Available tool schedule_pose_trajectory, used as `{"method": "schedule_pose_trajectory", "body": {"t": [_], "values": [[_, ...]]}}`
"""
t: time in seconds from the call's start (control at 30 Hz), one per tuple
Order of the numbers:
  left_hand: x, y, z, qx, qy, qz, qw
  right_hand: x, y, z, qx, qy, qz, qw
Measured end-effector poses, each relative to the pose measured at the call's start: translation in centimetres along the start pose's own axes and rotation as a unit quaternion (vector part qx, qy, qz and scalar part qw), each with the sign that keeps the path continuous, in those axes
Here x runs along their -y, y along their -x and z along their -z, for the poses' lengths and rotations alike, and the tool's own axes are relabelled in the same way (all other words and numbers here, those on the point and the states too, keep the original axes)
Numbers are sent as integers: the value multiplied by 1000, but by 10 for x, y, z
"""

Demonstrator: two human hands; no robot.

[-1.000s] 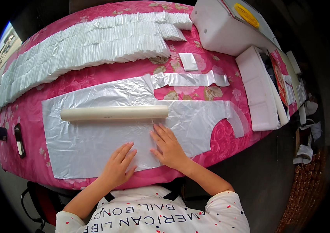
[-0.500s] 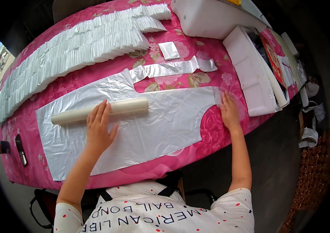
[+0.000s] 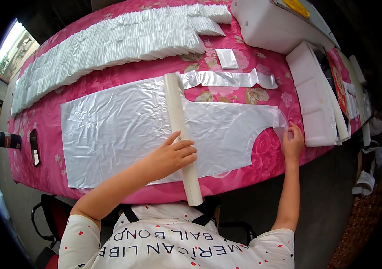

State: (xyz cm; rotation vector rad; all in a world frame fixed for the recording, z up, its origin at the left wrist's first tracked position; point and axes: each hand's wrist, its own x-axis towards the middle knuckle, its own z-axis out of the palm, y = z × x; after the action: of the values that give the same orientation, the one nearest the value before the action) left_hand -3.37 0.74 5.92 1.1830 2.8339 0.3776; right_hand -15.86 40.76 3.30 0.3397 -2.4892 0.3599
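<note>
A thin white plastic sheet [image 3: 114, 130], cut like an apron with curved cut-outs and a long narrow strip [image 3: 227, 79], lies spread on the table. Across it, running from far to near, rests a pale smooth tube [image 3: 175, 107]; its near end reaches past the table's front edge. My left hand [image 3: 171, 157] lies over the tube, fingers spread and stretched rather than wrapped round it. At the sheet's right end, my right hand [image 3: 292, 142] has its fingers curled and pinches the thin see-through corner beside the rounded cut-out.
Long rows of folded white packets [image 3: 110, 42] stand at the far left. One flat packet [image 3: 226, 58] lies beyond the strip. White foam boxes [image 3: 310, 96] border the right side. A phone [image 3: 34, 147] and a dark jar [image 3: 8, 140] sit at the left edge.
The tube has turned from lying left-to-right to far-to-near and moved right, my left hand with it. My right hand went from flat to pinching the sheet's corner. The whole view has shifted.
</note>
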Motion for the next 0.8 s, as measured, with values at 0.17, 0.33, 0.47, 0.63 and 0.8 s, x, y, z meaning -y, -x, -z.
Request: {"method": "schedule_pose_trajectory", "body": {"t": [0.17, 0.33, 0.47, 0.63, 0.8], "values": [[-3, 7, -12, -55, 82, 23, 995, 107, 4, 31, 105, -357, -202, 906], [-31, 21, 5, -137, 607, 235, 747, 227, 28, 50, 271, -435, -75, 855], [-23, 48, 0, -96, 749, 290, 588, 279, 49, 46, 359, -485, 59, 795], [29, 130, 7, -96, 712, 428, 548, 279, 67, 56, 324, -406, 125, 845], [70, 227, 23, -105, 629, 521, 568, 265, 79, 69, 328, -162, -4, 931]]}}
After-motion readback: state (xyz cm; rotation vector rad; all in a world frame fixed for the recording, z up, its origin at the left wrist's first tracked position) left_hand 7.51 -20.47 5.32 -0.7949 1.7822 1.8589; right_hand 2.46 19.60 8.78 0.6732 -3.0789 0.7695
